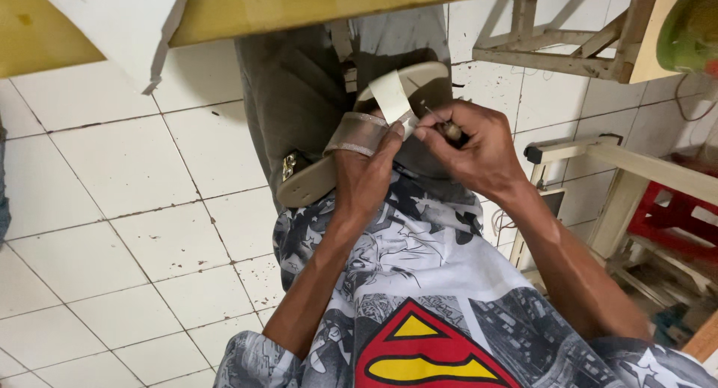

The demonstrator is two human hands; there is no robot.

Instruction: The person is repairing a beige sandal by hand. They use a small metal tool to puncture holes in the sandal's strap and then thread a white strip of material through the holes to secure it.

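A beige sandal (314, 180) with a glittery strap (359, 133) rests on my lap. My left hand (364, 175) grips the sandal across its strap, thumb pressing near a pale cream strap piece (391, 96). My right hand (475, 148) is closed on a small thin-pointed tool with a dark handle (447, 128); the metal tip points at the strap piece beside my left thumb. The sandal's front end (426, 77) sticks out past both hands.
A yellow wooden table edge (299, 6) runs along the top with a white sheet (120, 21) hanging over it. Wooden frames (568, 47) and a pale wooden stand (636, 171) are at the right. White floor tiles (127, 208) spread to the left.
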